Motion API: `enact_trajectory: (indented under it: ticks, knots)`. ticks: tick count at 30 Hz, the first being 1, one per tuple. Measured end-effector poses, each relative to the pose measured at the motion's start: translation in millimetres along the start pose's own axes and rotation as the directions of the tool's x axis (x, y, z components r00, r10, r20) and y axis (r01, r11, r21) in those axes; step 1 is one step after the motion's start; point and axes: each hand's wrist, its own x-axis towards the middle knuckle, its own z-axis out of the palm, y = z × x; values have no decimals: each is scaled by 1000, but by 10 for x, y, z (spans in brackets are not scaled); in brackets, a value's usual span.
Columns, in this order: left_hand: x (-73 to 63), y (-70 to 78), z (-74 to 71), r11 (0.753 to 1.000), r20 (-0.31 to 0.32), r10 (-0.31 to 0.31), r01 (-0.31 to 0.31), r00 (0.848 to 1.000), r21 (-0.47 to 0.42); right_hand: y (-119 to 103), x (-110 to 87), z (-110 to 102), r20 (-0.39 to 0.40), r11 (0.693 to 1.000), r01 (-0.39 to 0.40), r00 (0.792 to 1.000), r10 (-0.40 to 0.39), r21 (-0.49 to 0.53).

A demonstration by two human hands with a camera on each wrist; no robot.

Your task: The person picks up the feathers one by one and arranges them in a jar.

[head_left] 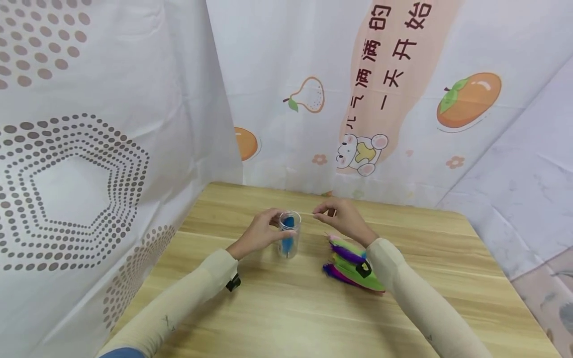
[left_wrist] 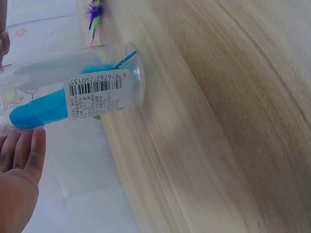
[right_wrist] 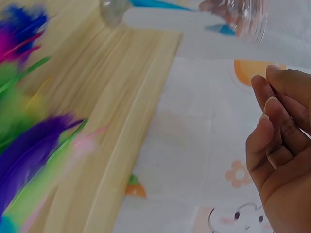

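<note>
A clear jar [head_left: 295,244] stands upright on the table with a blue feather [left_wrist: 41,110] inside, its quill pointing down. My left hand [head_left: 258,233] holds the jar near its top, thumb on the near side and fingers at the far side. A white barcode label [left_wrist: 97,93] shows on the jar in the left wrist view. To the right of the jar's mouth, my right hand [head_left: 342,216] hovers with loosely bent fingers, and I see nothing between them. Under the right wrist lies a pile of colourful feathers [head_left: 344,263], partly hidden by the sleeve.
The wood-grain table [head_left: 268,318] ends at a back edge just beyond the jar. A printed white curtain [head_left: 277,49] hangs behind it, and another patterned curtain [head_left: 179,149] runs along the left side.
</note>
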Motion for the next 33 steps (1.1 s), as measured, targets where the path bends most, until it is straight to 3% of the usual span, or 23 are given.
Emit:
enact_trajectory:
  ticks: [7, 15, 21, 33]
  knots:
    - [-1, -13, -22, 1000, 19, 8, -8, 1000, 7, 204, -221, -120, -10, 996, -78, 997, 78, -30]
    - [10, -26, -69, 999, 50, 41, -40, 998, -20, 451, -505, -243, -3, 992, -110, 994, 110, -56]
    - [13, -14, -56, 998, 52, 58, -57, 997, -13, 643, -769, -345, 11, 980, -185, 982, 186, -69]
    - [-4, 21, -66, 999, 49, 25, -24, 998, -22, 977, -1213, -451, 20, 956, -277, 960, 280, -102]
